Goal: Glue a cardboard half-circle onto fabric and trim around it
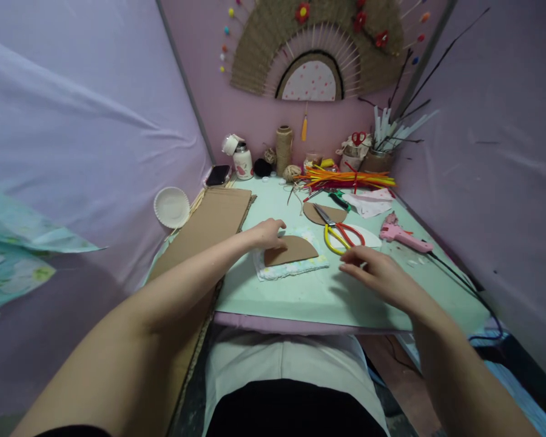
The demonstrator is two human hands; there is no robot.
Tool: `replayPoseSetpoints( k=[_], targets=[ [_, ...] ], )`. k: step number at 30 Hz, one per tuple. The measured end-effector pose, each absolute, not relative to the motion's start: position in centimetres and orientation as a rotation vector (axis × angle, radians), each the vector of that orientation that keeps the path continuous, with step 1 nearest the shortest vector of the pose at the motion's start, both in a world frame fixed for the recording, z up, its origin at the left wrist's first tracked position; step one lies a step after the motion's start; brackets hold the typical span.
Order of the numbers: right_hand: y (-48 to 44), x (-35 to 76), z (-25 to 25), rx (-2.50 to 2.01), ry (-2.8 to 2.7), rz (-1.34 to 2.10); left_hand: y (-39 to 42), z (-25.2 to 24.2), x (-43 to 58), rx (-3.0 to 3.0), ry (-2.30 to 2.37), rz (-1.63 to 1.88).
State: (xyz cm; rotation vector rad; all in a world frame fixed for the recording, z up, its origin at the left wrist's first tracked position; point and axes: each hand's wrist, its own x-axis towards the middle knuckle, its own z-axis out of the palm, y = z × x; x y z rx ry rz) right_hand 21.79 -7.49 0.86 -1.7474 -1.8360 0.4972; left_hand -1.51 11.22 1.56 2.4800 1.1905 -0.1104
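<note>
May skew cloth (292,269) under cardboard half-circle (297,249) through uneven pressing: left hand (269,234) half-curled, grip unclear; right hand (377,272) half-open, empty.

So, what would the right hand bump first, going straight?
Probably the floral cloth under the cardboard half-circle, though the right hand might brush the yellow scissor handle; depth is unclear.

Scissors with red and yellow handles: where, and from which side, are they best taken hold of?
Probably best gripped by the handle loops, coming from the near side with the right hand. The scissors lie with the loops towards the person and the blades pointing away.
</note>
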Motion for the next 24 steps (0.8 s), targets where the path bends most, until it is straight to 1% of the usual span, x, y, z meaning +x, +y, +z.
replayPoseSetpoints(
  k=[4,6,11,15,24],
  targets=[
    [-2.9,20.4,-0.8,-2.019,-1.826,0.204,10.7,2.1,-1.6,2.538,1.255,-0.143],
    [-1.1,20.2,-0.8,-2.122,-1.813,0.147,10.2,2.4,-1.2,2.578,1.247,-0.120],
    [0.8,19.0,-1.0,-2.206,-1.895,0.234,8.4,2.2,0.6,2.642,1.099,-0.199],
    [1.0,17.6,-1.8,-2.277,-1.910,0.220,7.5,1.7,1.4,2.654,1.121,-0.302],
    [1.5,17.6,-2.8,-2.304,-1.923,0.209,7.5,0.7,1.5,2.628,1.229,-0.230]
  ],
)
